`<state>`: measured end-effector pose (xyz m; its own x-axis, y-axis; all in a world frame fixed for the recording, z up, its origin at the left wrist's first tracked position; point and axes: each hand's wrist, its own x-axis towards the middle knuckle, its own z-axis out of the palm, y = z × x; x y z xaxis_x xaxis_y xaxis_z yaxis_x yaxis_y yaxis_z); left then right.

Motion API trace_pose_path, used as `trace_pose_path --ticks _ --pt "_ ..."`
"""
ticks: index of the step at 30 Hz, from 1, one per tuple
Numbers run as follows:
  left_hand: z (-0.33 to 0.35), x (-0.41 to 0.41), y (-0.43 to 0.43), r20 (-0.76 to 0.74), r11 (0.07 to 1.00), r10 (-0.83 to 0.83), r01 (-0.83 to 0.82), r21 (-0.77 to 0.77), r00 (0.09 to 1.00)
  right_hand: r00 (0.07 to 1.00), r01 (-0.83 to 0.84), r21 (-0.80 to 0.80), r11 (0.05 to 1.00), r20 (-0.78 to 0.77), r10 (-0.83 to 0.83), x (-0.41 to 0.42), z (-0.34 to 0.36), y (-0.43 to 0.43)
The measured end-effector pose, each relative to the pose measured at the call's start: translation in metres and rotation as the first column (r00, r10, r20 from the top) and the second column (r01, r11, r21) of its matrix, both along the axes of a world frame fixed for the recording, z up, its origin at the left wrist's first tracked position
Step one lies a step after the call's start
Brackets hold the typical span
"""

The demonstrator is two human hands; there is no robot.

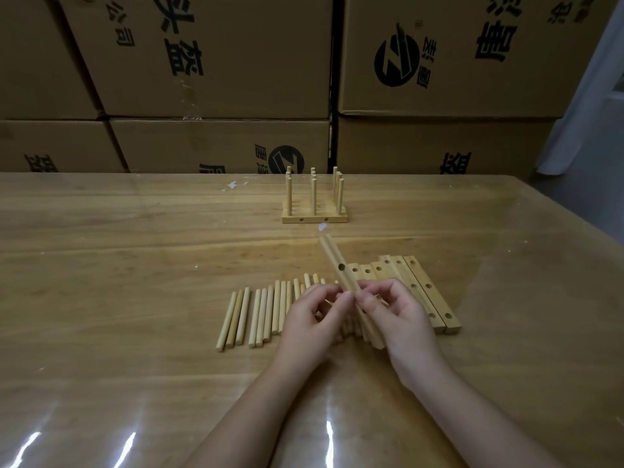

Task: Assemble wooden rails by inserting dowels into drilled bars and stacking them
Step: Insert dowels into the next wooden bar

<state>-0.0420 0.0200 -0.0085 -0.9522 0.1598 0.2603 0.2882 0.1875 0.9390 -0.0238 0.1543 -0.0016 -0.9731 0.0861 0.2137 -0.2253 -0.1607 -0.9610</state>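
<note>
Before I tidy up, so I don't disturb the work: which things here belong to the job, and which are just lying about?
Job: bar gripped by left hand and right hand; loose dowels on the table; spare bars beside them; finished stack with upright dowels.
Lying about: cardboard boxes behind; white scraps near the stack.

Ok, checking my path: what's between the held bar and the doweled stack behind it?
Between the bar and the stack, only bare table and a small white fleck, per the head view.
</note>
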Motion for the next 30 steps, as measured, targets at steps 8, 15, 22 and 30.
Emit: trace_pose_path --ticks 8,15,22,30 --pt "0.002 -0.002 -0.006 0.122 0.96 0.04 -0.072 0.269 0.992 0.989 -0.044 0.263 0.964 -0.122 0.078 -0.001 0.005 0.005" --pt "0.007 -0.003 -0.01 0.321 0.824 0.083 -0.246 0.511 0.944 0.964 0.254 0.795 0.551 -0.251 -0.082 -0.01 -0.008 0.02" --pt "0.008 0.001 -0.002 0.236 0.882 0.083 -0.181 0.434 0.968 0.98 0.106 0.987 0.118 -0.123 0.153 -0.011 -0.015 0.018" --pt "0.005 -0.001 0.001 0.3 0.912 0.047 -0.163 0.376 0.953 0.942 0.112 0.986 0.123 -0.145 0.303 -0.009 -0.013 0.013"
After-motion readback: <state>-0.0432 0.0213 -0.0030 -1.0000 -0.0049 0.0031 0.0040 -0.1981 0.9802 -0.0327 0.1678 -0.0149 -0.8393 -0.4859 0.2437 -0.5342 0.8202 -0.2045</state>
